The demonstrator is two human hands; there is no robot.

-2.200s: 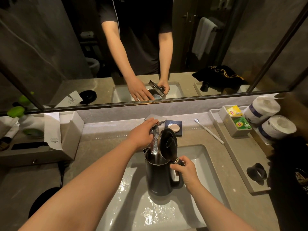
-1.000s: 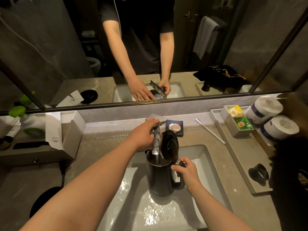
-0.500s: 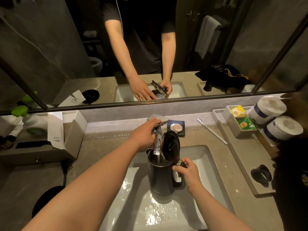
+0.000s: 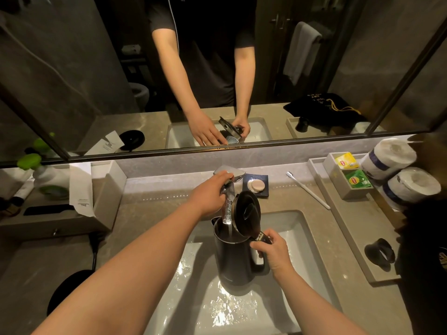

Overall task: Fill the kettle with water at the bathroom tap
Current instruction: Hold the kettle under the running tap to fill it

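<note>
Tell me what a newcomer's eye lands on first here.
First, the dark kettle held in the white sink at centre, lid tipped open, water running in from the tap. The right hand grips its handle; the left hand is on the tap. Behind, the mirror repeats both arms.

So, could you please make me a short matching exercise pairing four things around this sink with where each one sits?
Things:
1. kettle
2. toothbrush
3. soap
4. tea bags

Places:
A. in the grey tray compartments at the right
B. in the basin under the tap
C. on a dark dish behind the basin
D. loose on the counter, right of the dish

Pairs: 1-B, 2-D, 3-C, 4-A
</note>
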